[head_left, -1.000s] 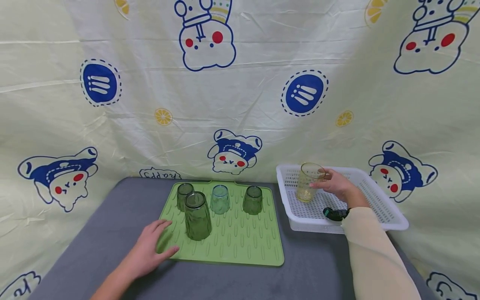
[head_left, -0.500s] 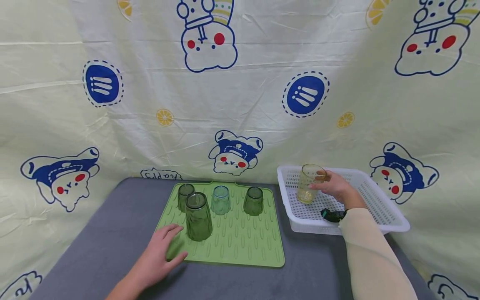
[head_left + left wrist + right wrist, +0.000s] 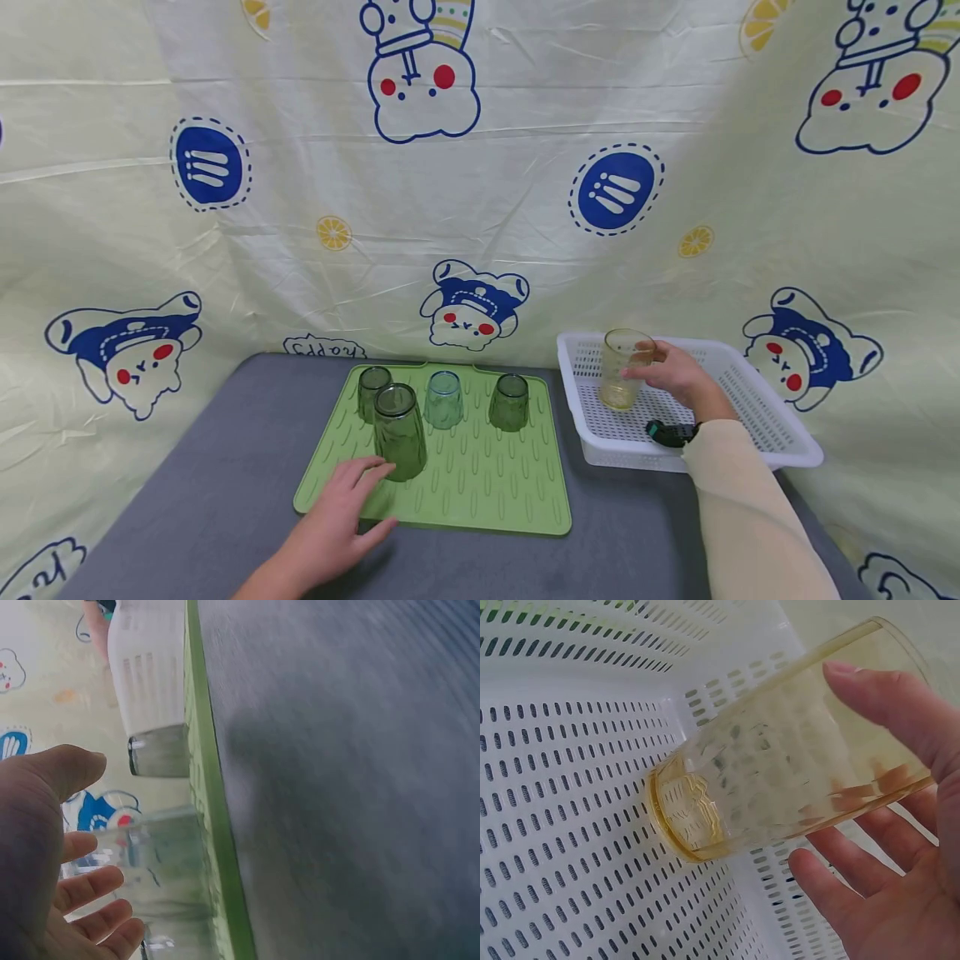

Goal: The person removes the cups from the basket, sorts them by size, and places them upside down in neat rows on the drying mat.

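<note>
My right hand [image 3: 678, 375] holds a clear amber drinking glass [image 3: 772, 757], thumb on one side and fingers on the other. The glass stands mouth up inside a white perforated plastic basket [image 3: 600, 446], its base down at the basket floor. At the front left of a green ridged mat [image 3: 487, 500], my left hand [image 3: 337, 517] is spread beside a tall green glass [image 3: 400, 442]. The left wrist view shows its fingers [image 3: 94, 889] loosely bent, with nothing held; whether they touch the glass is unclear. That tall glass stands narrow end up.
Behind the tall glass on the mat stand a small dark green glass [image 3: 372, 392], a small bluish glass [image 3: 444, 402] and another small green glass [image 3: 510, 404]. The mat and basket rest on a grey table [image 3: 217, 467]. A patterned curtain [image 3: 525, 192] hangs behind.
My left hand has moved rightward over the mat's front-left corner, closer to the tall green glass. The right hand and the amber glass stay nearly in place in the basket.
</note>
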Demonstrator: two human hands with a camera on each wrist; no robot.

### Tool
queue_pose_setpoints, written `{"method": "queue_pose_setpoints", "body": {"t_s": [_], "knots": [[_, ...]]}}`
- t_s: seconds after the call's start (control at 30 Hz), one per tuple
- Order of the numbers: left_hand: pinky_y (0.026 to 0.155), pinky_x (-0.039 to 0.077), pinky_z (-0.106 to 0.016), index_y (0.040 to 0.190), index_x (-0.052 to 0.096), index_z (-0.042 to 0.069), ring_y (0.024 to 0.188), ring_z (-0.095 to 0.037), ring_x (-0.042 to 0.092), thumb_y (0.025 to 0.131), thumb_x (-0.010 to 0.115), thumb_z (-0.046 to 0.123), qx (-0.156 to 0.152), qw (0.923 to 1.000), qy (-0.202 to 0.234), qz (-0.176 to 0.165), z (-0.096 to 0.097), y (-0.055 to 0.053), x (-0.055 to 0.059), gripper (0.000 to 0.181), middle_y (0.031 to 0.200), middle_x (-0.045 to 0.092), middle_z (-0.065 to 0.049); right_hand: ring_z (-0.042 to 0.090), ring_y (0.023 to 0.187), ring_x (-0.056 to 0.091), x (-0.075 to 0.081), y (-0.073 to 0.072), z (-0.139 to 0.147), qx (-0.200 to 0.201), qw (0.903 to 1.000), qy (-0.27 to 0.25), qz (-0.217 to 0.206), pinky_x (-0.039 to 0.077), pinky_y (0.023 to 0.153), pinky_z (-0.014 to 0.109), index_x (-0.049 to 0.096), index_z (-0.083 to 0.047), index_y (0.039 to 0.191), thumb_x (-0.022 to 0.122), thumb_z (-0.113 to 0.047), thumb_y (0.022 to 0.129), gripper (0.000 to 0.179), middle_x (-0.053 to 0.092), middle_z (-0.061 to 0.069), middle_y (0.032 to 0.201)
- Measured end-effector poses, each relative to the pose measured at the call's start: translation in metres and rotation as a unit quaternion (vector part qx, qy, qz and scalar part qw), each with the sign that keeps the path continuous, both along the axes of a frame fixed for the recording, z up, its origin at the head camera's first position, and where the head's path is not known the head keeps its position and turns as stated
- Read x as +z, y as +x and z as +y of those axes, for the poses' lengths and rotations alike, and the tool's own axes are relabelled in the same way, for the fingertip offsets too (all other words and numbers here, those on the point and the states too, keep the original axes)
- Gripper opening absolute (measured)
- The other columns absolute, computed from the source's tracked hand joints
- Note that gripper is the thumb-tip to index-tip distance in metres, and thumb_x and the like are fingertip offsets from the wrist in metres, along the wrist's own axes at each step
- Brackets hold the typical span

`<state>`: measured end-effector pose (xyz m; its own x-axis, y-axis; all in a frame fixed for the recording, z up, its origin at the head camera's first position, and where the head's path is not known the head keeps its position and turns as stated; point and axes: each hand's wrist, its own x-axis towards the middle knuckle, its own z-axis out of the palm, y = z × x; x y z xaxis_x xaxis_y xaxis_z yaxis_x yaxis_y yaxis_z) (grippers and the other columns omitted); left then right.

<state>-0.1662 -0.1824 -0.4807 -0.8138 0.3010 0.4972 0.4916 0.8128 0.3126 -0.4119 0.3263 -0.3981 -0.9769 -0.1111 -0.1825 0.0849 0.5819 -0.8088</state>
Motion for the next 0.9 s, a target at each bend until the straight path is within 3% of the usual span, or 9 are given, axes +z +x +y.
{"method": "queue_pose_setpoints", "body": {"t_s": [0.27, 0.53, 0.73, 0.9], "knots": [[0.099, 0.053, -0.044, 0.139, 0.06, 0.014, 0.128, -0.023, 0.054, 0.087, 0.083, 0.03, -0.052, 0.9986, -0.008, -0.005, 0.021, 0.002, 0.012, 0.059, 0.137, 0.058, -0.004, 0.048, 0.149, 0.029, 0.007, 0.005, -0.002, 0.015, 0.9995, -0.016, 0.022, 0.033, 0.119, 0.063, 0.021, -0.004, 0.162, 0.083, -0.036, 0.087, 0.102, 0.028, 0.028, 0.161], [0.103, 0.054, -0.041, 0.141, 0.058, 0.016, 0.132, -0.019, 0.051, 0.088, 0.081, 0.03, -0.093, 0.9956, 0.01, 0.008, 0.042, -0.006, 0.024, 0.06, 0.139, 0.057, -0.001, 0.046, 0.142, 0.039, 0.019, 0.015, -0.012, 0.043, 0.9962, 0.003, 0.076, 0.042, 0.112, 0.064, 0.027, -0.008, 0.161, 0.083, -0.042, 0.086, 0.1, 0.041, 0.026, 0.154], [0.107, 0.052, -0.042, 0.143, 0.057, 0.018, 0.134, -0.017, 0.049, 0.091, 0.079, 0.03, -0.113, 0.9915, 0.047, -0.043, 0.057, -0.018, 0.033, 0.058, 0.142, 0.054, 0.001, 0.043, 0.138, 0.044, 0.028, 0.027, -0.02, 0.051, 0.993, 0.007, 0.107, 0.044, 0.11, 0.064, 0.034, -0.012, 0.159, 0.082, -0.043, 0.086, 0.093, 0.048, 0.023, 0.147], [0.109, 0.05, -0.046, 0.146, 0.054, 0.021, 0.138, -0.018, 0.049, 0.095, 0.074, 0.029, -0.133, 0.9783, 0.11, -0.114, 0.07, -0.032, 0.039, 0.056, 0.145, 0.051, 0.002, 0.043, 0.138, 0.047, 0.033, 0.039, -0.03, 0.06, 0.9891, 0.021, 0.133, 0.046, 0.107, 0.065, 0.036, -0.015, 0.159, 0.081, -0.045, 0.087, 0.09, 0.05, 0.021, 0.147]]}}
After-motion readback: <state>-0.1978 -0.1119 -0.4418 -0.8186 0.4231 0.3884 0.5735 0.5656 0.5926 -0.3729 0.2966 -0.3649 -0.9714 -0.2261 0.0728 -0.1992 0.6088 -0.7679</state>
